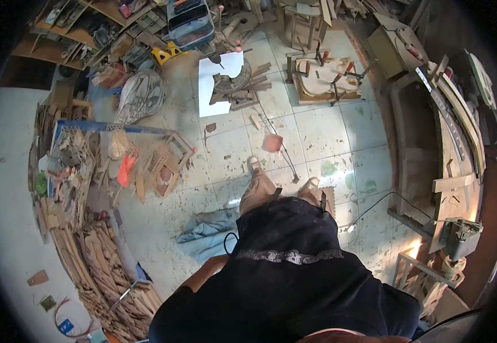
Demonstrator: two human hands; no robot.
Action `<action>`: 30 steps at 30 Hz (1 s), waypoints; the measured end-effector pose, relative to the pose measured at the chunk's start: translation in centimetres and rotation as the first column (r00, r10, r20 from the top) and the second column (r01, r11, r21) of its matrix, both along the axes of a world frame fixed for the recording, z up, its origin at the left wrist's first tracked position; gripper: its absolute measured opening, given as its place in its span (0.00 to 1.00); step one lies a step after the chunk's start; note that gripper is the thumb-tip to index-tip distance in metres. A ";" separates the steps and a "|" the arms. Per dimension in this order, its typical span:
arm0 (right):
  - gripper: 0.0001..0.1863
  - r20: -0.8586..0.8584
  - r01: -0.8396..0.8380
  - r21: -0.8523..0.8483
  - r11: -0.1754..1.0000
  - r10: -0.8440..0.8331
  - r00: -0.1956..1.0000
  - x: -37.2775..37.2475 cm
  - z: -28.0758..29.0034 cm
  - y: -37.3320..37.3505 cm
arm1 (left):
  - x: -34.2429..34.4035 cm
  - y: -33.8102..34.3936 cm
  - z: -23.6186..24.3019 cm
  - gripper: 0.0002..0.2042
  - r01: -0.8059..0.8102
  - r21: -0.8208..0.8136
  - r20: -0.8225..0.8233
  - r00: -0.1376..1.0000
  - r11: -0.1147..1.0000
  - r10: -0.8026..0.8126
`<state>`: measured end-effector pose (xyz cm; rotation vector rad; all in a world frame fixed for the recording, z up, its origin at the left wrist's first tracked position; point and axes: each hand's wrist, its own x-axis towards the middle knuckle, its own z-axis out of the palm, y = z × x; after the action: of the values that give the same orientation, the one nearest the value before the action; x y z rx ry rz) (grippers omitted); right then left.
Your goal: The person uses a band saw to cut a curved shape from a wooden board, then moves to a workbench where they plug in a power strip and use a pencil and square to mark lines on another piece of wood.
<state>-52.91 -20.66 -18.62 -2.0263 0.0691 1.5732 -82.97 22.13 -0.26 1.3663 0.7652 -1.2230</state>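
My left hand [217, 262] is at my side by the waist, largely covered by my black shirt [294, 228]. Its fingers are hidden, so I cannot make out whether it holds anything. A thin black loop [231, 243] sticks out just beyond it. Nearest to that hand on the tiled floor lies a crumpled grey-blue cloth [205, 228]. My right hand does not show. Ahead of my shoes a reddish square piece [272, 143] lies against a long thin rod [285, 157]. Farther off, a white sheet [214, 107] lies partly under dark curved wooden parts [231, 83].
Several clamps [350, 67] grip a wooden panel [323, 77] at the far right. Wood scraps [97, 257] are piled at left, near a blue-edged rack [111, 126]. A workbench with long boards [454, 166] runs along the right. A cable [383, 200] trails on the floor.
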 end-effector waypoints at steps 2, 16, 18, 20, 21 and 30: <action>0.12 -0.011 -0.022 0.010 1.000 0.023 1.000 -1.4 1.3 2.4 | 0.0 3.2 -0.2 0.17 0.025 -0.031 0.013 1.000 0.999 -0.024; 0.12 0.426 0.068 0.083 0.994 -0.097 0.899 -1.1 14.4 20.6 | 2.6 20.7 -0.8 0.18 0.283 -0.145 0.057 0.959 0.948 -0.277; 0.19 0.264 0.256 0.184 0.949 -0.299 0.917 0.0 17.2 25.4 | 3.3 21.7 -0.5 0.19 0.301 -0.138 0.054 0.954 0.944 -0.296; 0.24 0.181 0.080 0.360 0.929 -0.154 0.971 0.5 19.6 29.2 | 4.1 22.5 -0.1 0.19 0.319 -0.126 0.060 0.948 0.940 -0.313; 0.24 0.185 0.085 0.364 0.927 -0.161 0.969 0.6 19.3 29.6 | 4.3 22.7 0.2 0.19 0.326 -0.123 0.060 0.945 0.937 -0.321; 0.15 0.010 -0.020 0.454 0.891 0.017 1.000 4.9 19.4 28.5 | 6.8 22.3 2.4 0.20 0.318 -0.062 0.070 0.947 0.946 -0.314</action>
<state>-48.05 7.87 0.82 -1.6633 -0.2982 1.4311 -76.17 44.39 2.11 1.4968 0.4647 -1.4373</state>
